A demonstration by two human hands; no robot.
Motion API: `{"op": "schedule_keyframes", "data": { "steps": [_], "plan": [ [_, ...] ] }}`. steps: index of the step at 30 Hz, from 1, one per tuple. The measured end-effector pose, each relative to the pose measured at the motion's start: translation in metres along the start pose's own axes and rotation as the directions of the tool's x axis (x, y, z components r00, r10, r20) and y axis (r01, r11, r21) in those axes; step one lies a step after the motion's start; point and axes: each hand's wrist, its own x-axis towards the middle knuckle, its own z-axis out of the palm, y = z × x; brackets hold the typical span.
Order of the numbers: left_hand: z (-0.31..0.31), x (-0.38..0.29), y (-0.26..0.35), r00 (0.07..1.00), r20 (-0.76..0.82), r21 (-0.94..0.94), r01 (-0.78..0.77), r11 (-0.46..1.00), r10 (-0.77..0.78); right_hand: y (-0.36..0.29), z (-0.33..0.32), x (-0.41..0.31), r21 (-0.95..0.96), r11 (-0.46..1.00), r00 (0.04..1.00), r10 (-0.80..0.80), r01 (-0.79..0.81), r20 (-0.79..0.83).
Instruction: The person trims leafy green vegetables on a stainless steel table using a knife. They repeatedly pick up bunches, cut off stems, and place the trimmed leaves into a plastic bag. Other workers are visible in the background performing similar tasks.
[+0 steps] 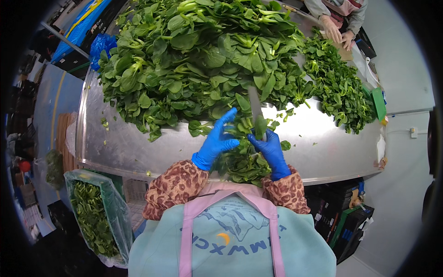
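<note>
My right hand (273, 152), in a blue glove, grips a knife whose blade (255, 100) points away from me towards the leafy heap. A single green leaf (260, 127) lies against the blade just above my fingers. Left of it, my left hand (217, 142), also blue-gloved, has its fingers spread, with nothing visibly held. Between the hands are pale cut stems of leafy greens (245, 124); what supports them is hard to tell. Below them, against the table's near edge, sits a small pile of loose leaves (247, 168). A large heap of bok choy-like greens (193, 69) rises beyond my hands.
The greens lie on a stainless steel table (332, 149). At the far right, a co-worker's gloved hands (334, 33) are over a second heap (335, 79). A plastic-lined crate of greens (93, 218) stands low left; dark crates (349, 228) stand low right.
</note>
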Motion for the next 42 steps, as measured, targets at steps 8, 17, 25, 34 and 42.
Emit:
{"op": "schedule_keyframes", "data": {
  "steps": [8,17,25,34,42],
  "plan": [
    [-0.011,0.001,0.009,0.985,-0.067,0.097,0.167,0.981,-0.161,0.001,0.004,0.002,0.122,0.983,0.984,0.118,-0.134,0.134],
    [-0.005,-0.004,-0.002,0.959,-0.190,0.037,0.221,0.975,-0.210,0.006,0.020,-0.004,-0.082,0.985,0.985,-0.146,0.153,0.092],
    [-0.018,-0.009,-0.006,0.888,-0.150,-0.427,0.338,0.839,-0.434,0.021,-0.016,-0.013,0.049,0.998,0.955,-0.057,0.045,0.291],
    [-0.021,-0.007,-0.005,0.845,-0.179,-0.565,0.331,0.756,-0.504,0.027,-0.003,-0.022,-0.451,0.841,0.933,-0.358,0.299,-0.049],
    [-0.016,-0.015,-0.020,0.855,-0.167,-0.629,0.291,0.721,-0.491,0.019,0.013,-0.019,-0.735,0.424,0.726,-0.675,0.529,0.134]
  ]
}}
